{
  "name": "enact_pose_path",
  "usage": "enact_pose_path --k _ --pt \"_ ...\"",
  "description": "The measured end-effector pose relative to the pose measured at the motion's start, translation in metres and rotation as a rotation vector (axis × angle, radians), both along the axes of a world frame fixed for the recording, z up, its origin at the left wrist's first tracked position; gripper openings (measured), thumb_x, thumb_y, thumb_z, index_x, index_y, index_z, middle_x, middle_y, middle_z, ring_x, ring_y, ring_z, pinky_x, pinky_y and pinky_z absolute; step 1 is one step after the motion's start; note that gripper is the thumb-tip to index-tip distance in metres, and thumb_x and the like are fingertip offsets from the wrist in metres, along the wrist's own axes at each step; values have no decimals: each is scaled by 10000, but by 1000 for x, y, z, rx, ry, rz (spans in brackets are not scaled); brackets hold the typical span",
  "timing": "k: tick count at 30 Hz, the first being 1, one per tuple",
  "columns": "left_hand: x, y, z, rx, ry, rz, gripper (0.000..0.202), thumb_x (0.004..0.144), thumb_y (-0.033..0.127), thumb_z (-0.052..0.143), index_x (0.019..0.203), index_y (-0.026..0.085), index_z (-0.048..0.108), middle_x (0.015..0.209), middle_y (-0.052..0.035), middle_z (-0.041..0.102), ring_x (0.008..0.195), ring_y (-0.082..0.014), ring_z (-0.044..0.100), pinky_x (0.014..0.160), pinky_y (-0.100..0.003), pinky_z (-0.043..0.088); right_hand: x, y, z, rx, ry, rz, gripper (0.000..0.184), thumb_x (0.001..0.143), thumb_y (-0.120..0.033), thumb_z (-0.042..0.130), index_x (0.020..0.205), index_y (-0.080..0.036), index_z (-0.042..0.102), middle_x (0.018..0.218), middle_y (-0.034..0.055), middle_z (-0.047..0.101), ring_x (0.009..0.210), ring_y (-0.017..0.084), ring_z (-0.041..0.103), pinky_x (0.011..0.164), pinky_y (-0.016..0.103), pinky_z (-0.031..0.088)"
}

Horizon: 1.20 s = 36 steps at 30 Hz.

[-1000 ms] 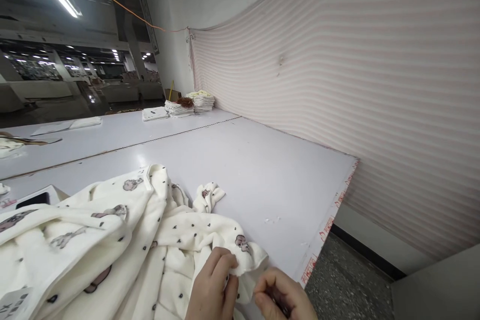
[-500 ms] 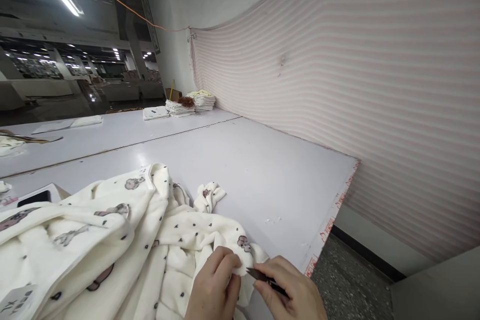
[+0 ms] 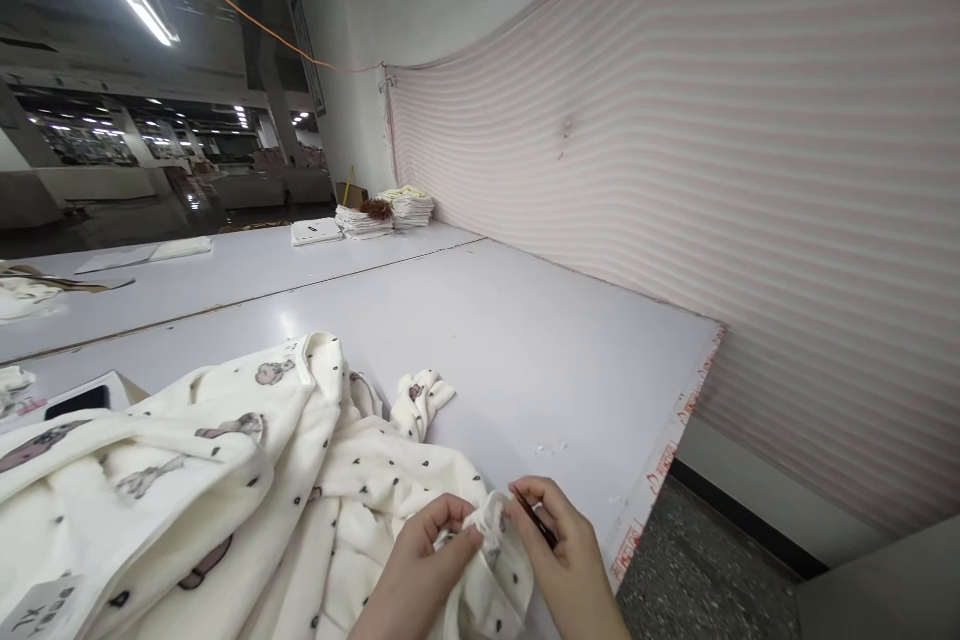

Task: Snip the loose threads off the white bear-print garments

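Note:
A white fleece garment (image 3: 375, 460) with animal prints and small dark marks lies bunched across the near part of the table. My left hand (image 3: 424, 560) is closed, pinching the gathered end of a garment part between thumb and fingers. Just right of it, my right hand (image 3: 559, 550) is closed around dark thread snips (image 3: 534, 517), whose blades point up and left. The right thumb and fingertips touch the edge of the same fabric; how firmly they grip it is hidden. A size label (image 3: 37, 610) reading XL shows at the lower left.
The pale table (image 3: 585, 340) has a right edge with red-printed tape. White scraps (image 3: 551, 447) lie near that edge. Folded fabric stacks (image 3: 409, 207) stand at the far end. A phone (image 3: 77, 403) lies at the left. A striped cloth (image 3: 675, 140) hangs along the right.
The fabric end between my hands has been turned and lifted. My right hand has rotated, with the snips now tilted upward and away from the cloth. The view has shifted slightly.

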<state>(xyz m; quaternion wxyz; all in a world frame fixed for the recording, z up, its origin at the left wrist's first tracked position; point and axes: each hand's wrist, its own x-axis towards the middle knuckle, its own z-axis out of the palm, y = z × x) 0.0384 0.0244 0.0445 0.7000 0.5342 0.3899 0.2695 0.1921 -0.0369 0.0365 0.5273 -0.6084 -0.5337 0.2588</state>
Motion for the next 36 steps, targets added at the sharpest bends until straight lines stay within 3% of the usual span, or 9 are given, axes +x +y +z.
enact_pose_path --k 5,8,11,14,17,20,27,32,36 --pt "-2 3 4 123 9 -17 333 760 479 637 744 148 601 724 2 563 756 -162 478 736 -251 373 -7 -1 -11 174 -92 111 172 850 -235 574 1012 -251 628 968 30 659 879 166 624 766 210 470" --pt "-4 2 4 229 105 -60 325 807 474 576 760 154 611 724 2 537 756 -167 473 723 -254 374 -9 1 -17 103 -165 91 109 873 -233 516 916 -232 616 822 8 655 759 154 607 684 208 448" --pt "-3 1 -1 249 174 -42 337 791 467 584 949 171 615 711 26 496 695 -154 467 665 -249 376 -13 5 -16 34 -127 47 147 899 -309 487 828 -207 565 672 -25 578 609 126 531 566 198 387" --pt "-1 3 -6 227 142 -43 331 784 483 582 847 165 648 719 6 536 725 -167 488 701 -264 391 -15 8 -10 -29 56 35 269 912 -400 475 736 -197 496 583 -52 477 551 108 463 527 193 360" --pt "-2 5 -7 111 59 -14 341 761 501 615 751 161 639 711 2 557 723 -163 486 687 -260 402 -11 6 -5 -75 211 40 278 856 -449 554 756 -192 517 631 -30 525 619 133 517 578 203 419" --pt "-4 6 -7 34 10 29 335 737 495 650 780 163 641 700 13 552 686 -146 480 644 -243 403 -3 -1 -4 -72 139 59 254 825 -438 591 868 -190 629 782 27 633 745 182 597 673 239 468" --pt "-2 6 -5 181 129 -42 281 746 425 618 763 150 673 723 -21 611 783 -198 529 740 -282 408 4 -3 -5 -208 26 165 214 791 -358 633 926 -234 743 827 41 719 787 213 645 694 259 475" --pt "-2 5 -8 257 194 -74 280 777 431 554 712 163 602 689 -11 577 738 -190 515 704 -277 403 4 8 -8 -285 292 300 242 783 -399 648 749 -184 754 635 12 673 646 171 600 615 236 427" --pt "-7 10 -14 327 177 -1 263 802 421 506 711 177 549 663 9 521 686 -168 477 662 -258 376 -1 22 -4 -315 385 360 196 754 -355 672 720 -175 744 623 -2 653 651 163 584 650 245 420"
